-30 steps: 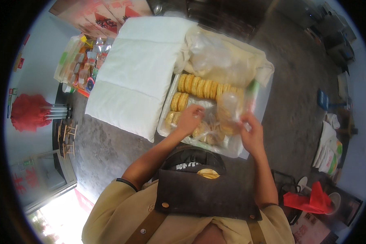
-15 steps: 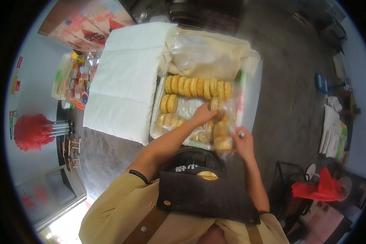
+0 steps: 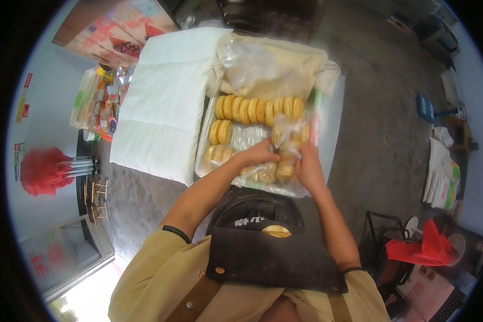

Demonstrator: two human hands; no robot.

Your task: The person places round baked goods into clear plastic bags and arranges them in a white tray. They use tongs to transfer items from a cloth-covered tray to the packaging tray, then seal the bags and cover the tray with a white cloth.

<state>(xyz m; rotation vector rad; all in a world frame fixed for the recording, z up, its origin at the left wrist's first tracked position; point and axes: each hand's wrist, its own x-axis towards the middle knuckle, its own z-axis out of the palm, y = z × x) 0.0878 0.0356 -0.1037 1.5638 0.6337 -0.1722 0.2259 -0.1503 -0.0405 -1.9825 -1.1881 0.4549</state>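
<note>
In the head view, the clear bag of round cakes [image 3: 288, 144] lies in the white tray [image 3: 276, 189], between your hands; it sits at 3 o'clock from your left hand [image 3: 260, 152], 9 o'clock from your right hand [image 3: 309, 165]; both keep narrow fingers beside it, though I cannot tell whether either grips; a gap of clear liner [image 3: 249, 137] opens toward 11 o'clock; the tray's near edge runs at 6, the white quilt [image 3: 163, 107] at 9.

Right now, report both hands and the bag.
Left hand, right hand at clear bag. Round cakes inside. Cream cloth beyond, clear of both hands.
</note>
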